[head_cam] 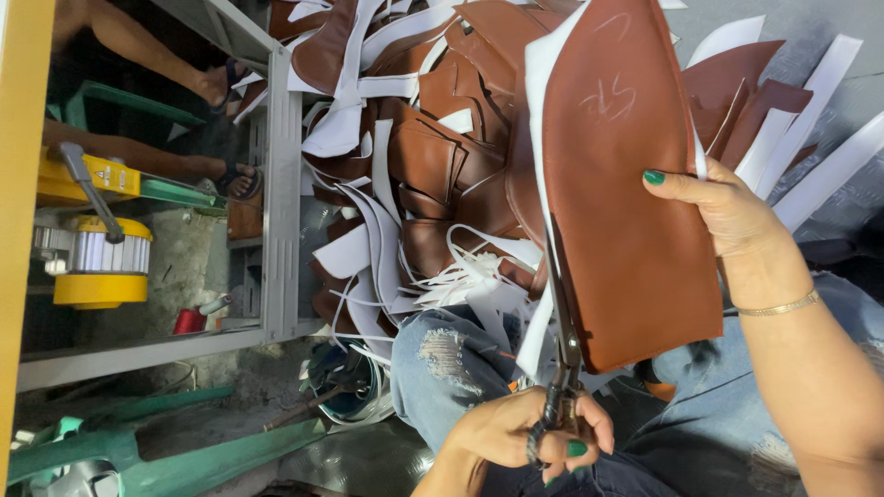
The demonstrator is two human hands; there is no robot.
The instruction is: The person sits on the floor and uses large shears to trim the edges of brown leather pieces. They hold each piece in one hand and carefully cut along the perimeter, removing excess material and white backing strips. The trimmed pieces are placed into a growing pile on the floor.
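My right hand (727, 216) grips the right edge of a large brown leather piece (635, 230) with a white backing, thumb on top. My left hand (529, 433) is closed in the handles of dark scissors (564, 340). The blades run up along the piece's left edge, where a white strip (537, 327) hangs from the cut. Both hands have green nails, and a thin gold bracelet (778, 306) circles my right wrist. My knees in torn blue jeans (442, 364) are below the piece.
A heap of brown leather and white offcuts (414, 156) lies beyond my knees. A grey metal frame (281, 184) stands to the left, with a yellow machine (101, 262), a red spool (191, 320) and another person's sandalled feet (226, 83) behind it. A bucket (354, 391) sits by my knee.
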